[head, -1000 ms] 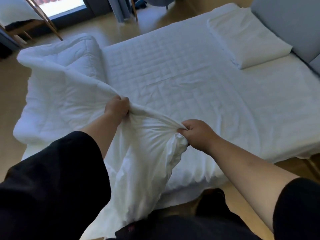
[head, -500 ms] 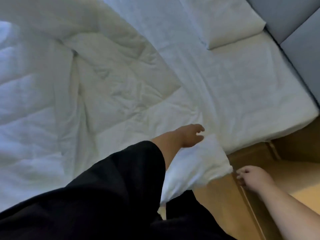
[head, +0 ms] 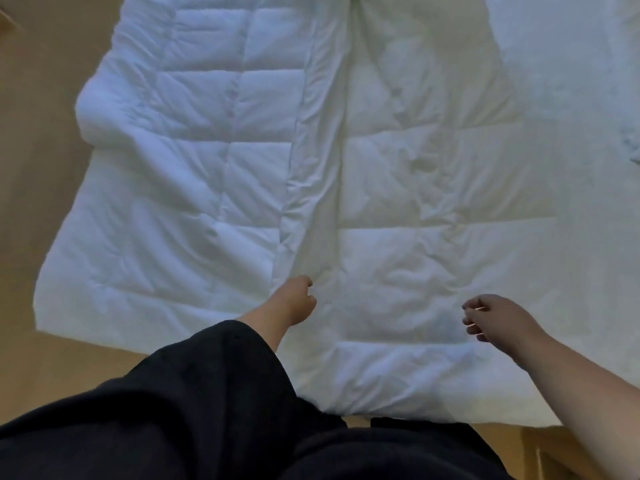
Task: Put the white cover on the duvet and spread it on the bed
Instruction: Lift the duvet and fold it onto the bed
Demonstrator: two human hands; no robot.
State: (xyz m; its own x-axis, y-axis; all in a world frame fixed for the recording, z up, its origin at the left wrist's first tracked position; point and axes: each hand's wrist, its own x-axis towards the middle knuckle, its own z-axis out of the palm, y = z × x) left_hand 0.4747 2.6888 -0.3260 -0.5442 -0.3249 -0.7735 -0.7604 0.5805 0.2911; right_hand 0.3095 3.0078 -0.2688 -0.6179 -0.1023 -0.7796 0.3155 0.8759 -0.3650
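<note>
Reaching over the near edge of a bed, a person's two bare hands hover above a white quilted duvet that lies spread flat, its left part hanging out over the tan floor. The left hand, coming out of a black sleeve, has its fingers curled loosely at a long crease in the duvet; whether it pinches any cloth cannot be told. The right hand, well apart to the right, is half curled with nothing in it. At far right a rumpled sheet shows.
</note>
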